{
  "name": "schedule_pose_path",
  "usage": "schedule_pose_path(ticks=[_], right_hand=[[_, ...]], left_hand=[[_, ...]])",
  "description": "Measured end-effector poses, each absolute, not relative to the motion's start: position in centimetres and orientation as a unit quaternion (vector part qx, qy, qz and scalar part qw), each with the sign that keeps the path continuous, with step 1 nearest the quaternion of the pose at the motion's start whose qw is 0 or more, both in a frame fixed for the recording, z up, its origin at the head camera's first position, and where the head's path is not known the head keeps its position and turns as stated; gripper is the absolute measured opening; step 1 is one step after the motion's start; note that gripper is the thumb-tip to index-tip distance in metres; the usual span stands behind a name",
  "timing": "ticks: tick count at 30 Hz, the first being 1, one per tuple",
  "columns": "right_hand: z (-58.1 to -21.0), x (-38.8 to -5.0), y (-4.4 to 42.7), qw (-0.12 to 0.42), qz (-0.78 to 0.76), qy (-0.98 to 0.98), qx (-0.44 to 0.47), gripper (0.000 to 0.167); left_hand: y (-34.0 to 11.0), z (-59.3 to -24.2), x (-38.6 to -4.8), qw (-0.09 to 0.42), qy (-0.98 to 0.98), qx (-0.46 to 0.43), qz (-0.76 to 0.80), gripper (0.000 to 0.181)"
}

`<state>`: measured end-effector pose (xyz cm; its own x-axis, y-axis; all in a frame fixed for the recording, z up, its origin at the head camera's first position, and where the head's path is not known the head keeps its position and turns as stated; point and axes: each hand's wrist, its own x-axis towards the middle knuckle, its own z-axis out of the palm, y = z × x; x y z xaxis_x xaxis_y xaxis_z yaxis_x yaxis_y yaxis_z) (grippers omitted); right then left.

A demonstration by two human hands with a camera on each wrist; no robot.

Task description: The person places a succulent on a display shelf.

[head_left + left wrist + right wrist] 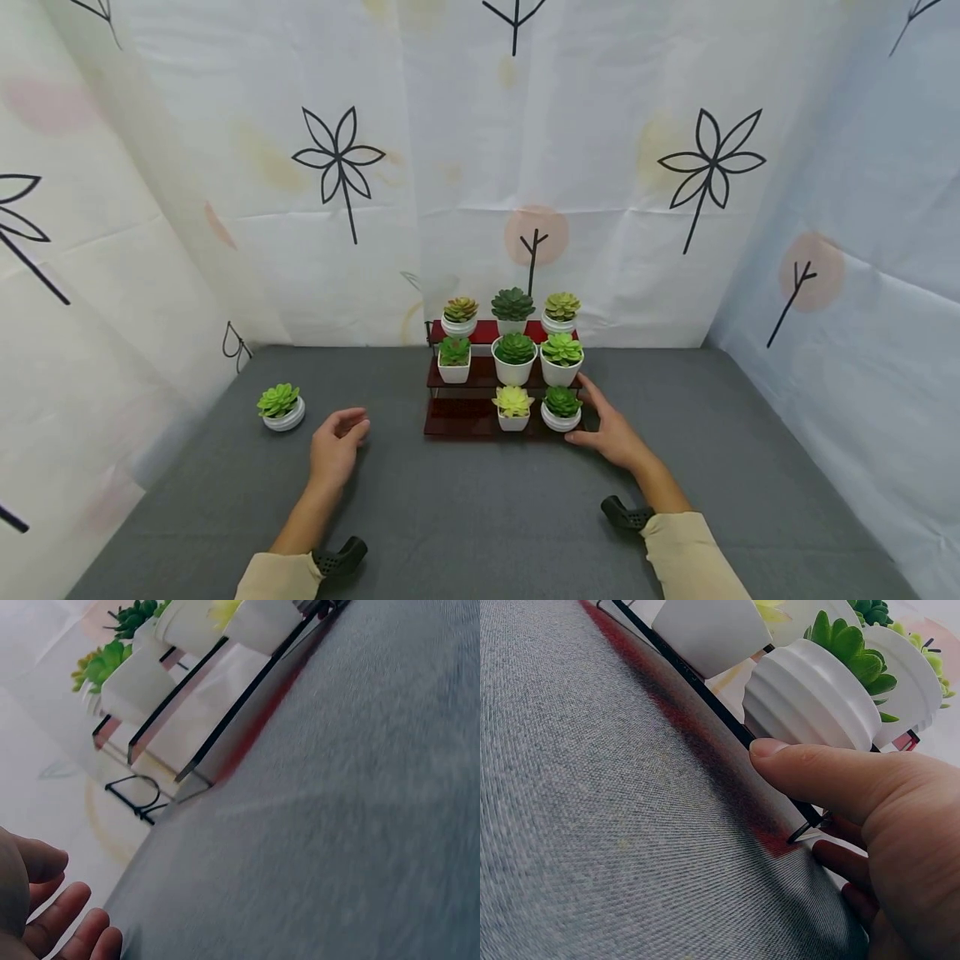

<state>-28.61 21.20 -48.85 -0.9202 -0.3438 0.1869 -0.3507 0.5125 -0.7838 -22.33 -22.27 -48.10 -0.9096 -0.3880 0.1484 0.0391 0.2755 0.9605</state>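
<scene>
A dark red three-tier display stand (pixel 459 418) holds several small artificial succulents in white pots. Three stand on the top tier, three on the middle one, and two at the middle and right of the bottom tier. My right hand (pixel 617 435) grips the stand's right end. In the right wrist view its thumb (pixel 810 769) lies on the bottom tier's front edge, beside a ribbed white pot (pixel 810 697); the other fingers reach round the end, partly hidden. My left hand (pixel 335 448) holds nothing, fingers loosely bent, between the stand and a lone potted succulent (pixel 281 408).
A grey cloth-covered table (pixel 480 517) lies under everything. Behind it and at both sides hang pale curtains (pixel 465 125) printed with flowers and small trees. The stand is close to the back curtain. A dark band (pixel 341 557) is on each wrist.
</scene>
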Motion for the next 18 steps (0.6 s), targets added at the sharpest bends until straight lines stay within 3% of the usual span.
schedule_pose_path(ticks=[7,18], right_hand=[[-48.8,-28.6,21.0,0.007,0.451,-0.870,0.201,0.102],[-48.7,-28.6,21.1,0.008,0.450,-0.871,0.200,0.102]], left_hand=[[-24.6,-48.1,-21.6,0.182,-0.789,0.148,-0.568,0.025],[-27.0,-47.5,-19.9,0.230,-0.794,0.177,-0.535,0.025]])
